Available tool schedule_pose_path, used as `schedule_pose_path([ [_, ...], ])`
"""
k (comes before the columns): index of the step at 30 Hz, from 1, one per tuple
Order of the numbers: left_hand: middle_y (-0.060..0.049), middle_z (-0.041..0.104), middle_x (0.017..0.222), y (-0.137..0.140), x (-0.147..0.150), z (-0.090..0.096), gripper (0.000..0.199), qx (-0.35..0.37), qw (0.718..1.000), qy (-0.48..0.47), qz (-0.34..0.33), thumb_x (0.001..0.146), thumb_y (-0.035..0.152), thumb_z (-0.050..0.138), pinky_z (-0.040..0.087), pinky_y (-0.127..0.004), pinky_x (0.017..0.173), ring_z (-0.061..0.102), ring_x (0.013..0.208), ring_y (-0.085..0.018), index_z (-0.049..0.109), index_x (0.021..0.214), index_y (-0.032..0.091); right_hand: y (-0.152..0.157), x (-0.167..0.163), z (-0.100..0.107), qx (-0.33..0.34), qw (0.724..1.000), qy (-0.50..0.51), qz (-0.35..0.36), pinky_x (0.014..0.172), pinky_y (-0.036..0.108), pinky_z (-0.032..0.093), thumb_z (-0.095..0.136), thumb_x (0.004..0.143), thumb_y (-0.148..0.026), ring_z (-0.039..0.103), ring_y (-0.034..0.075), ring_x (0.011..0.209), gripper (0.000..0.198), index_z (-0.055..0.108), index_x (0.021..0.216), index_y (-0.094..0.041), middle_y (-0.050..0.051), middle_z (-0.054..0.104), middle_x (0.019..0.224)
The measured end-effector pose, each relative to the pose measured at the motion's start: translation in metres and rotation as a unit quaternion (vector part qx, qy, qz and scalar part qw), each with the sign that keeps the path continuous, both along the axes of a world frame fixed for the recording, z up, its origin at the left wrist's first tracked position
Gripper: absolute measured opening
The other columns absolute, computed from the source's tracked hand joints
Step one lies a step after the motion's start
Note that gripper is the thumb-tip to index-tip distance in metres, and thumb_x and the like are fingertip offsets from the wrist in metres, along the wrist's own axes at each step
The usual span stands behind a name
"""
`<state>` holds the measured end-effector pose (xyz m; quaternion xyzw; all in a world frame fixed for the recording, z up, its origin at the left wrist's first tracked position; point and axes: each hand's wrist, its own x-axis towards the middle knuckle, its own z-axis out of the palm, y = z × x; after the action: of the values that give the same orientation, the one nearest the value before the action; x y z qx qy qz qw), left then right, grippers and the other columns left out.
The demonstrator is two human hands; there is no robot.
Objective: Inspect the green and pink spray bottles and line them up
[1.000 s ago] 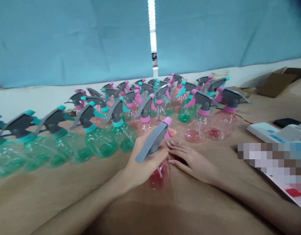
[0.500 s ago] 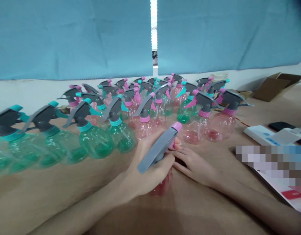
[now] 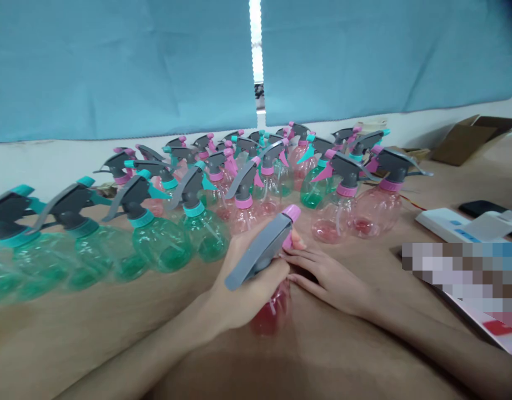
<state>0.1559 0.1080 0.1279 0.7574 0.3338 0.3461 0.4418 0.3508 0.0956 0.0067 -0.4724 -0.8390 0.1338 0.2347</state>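
Note:
My left hand (image 3: 251, 278) is wrapped around the neck of a pink spray bottle (image 3: 272, 314), its grey and pink spray head (image 3: 259, 250) rising above the fist and pointing up and to the right. Clear red-pink plastic shows below my fingers. From the right, my right hand (image 3: 328, 278) reaches to the same bottle, fingertips and thumb closing on it just below the pink trigger; the contact itself is partly hidden by the left hand. Beyond my hands stand a green spray bottle (image 3: 205, 239) and a pink spray bottle (image 3: 334, 219).
Several more green and pink spray bottles stand in rows across the brown table (image 3: 189, 361). On the right lie a white device (image 3: 439, 222), a dark object (image 3: 485, 208) and a blurred-out printed sheet (image 3: 500, 328). A cardboard box (image 3: 456, 144) sits behind, before a blue curtain (image 3: 114, 66).
The held spray bottle and both hands have shifted slightly left in view, and more of the bottle's pink body shows below my left hand. The view itself has tilted a little.

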Motion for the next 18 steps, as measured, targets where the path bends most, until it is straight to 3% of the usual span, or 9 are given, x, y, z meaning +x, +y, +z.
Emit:
schedule_pose_path([
  [5,0.006,0.041,0.062,0.0001,-0.0003,-0.0056,0.012,-0.011,0.999,0.014,0.032,0.067,0.014,0.05,0.036,-0.024,0.052,0.041,0.058,-0.013,0.045,0.069,0.024,0.0,0.0001,0.0002,0.003,1.0,-0.002,-0.002,0.111,0.047,0.034,0.045,0.096,-0.041,0.041,0.024,0.134,0.042,0.054,0.132,-0.021,0.008,0.052,0.141],
  [18,0.006,0.047,0.067,0.0013,-0.0008,-0.0097,0.013,0.001,1.0,0.003,0.009,0.073,0.016,0.049,0.042,-0.022,0.057,0.046,0.061,-0.012,0.052,0.083,0.025,0.0003,0.0002,-0.0009,0.005,1.0,0.005,-0.001,0.112,0.046,0.033,0.046,0.096,-0.04,0.04,0.024,0.135,0.043,0.055,0.132,-0.02,0.008,0.052,0.141],
])
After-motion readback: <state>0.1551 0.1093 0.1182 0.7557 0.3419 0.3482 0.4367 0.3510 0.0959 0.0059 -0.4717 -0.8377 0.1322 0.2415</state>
